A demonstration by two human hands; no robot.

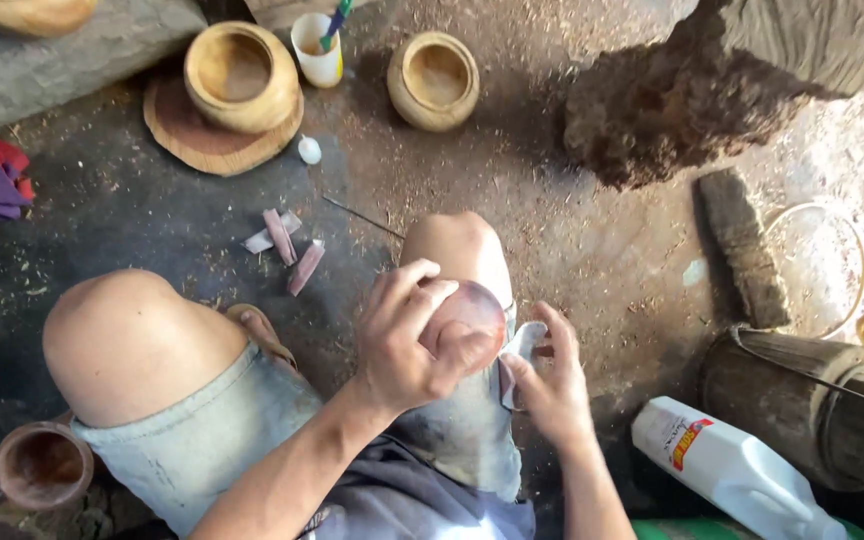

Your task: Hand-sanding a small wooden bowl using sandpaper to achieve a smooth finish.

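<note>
While the left hand [407,335] wraps its fingers around a small round reddish-brown wooden pot [467,315], propped against the right knee [457,250], the right hand [552,385] pinches a scrap of pale cloth or sandpaper [524,345] against the pot's side; which of the two it is cannot be told from here. The step in hand looks like rubbing or finishing the surface. Next, I judge, the pot wants turning in the grip so an unworked patch meets the scrap. Two pale wooden pots [242,75] stand well apart on the dusty floor [512,180].
</note>
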